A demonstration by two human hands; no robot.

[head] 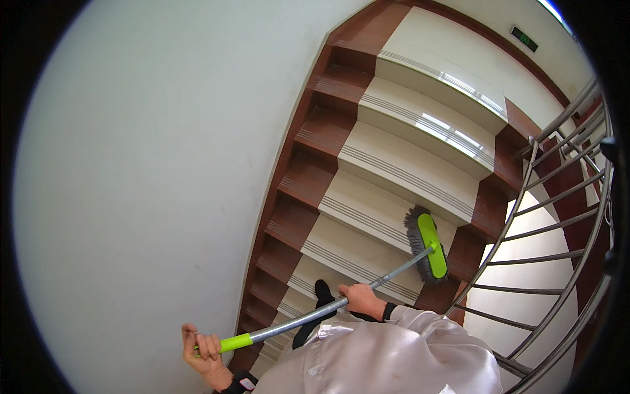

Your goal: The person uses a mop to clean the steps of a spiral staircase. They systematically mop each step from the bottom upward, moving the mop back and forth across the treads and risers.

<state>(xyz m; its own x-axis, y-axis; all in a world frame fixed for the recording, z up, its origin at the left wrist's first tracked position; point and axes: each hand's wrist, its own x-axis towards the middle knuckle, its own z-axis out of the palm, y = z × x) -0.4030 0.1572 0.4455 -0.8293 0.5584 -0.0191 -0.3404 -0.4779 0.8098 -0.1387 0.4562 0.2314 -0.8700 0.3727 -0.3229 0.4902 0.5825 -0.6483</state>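
My left hand (203,350) is wrapped around the lime-green grip at the top end of a push broom, with one finger raised off it. Farther down, my right hand (363,299) holds the grey metal broom handle (300,320). The broom head (432,246) has a lime-green block and dark grey bristles, and rests on the right part of a stair, overlapping the tread edge. Below the handle, a black shoe (323,291) is partly visible on a stair between my hands.
Cream stair treads (374,184) with grooved edges and red-brown side borders climb to a landing (457,44). A plain white wall (147,172) bounds the left. A metal railing (536,263) curves along the right, beside the stairwell. An exit sign (524,39) hangs at upper right.
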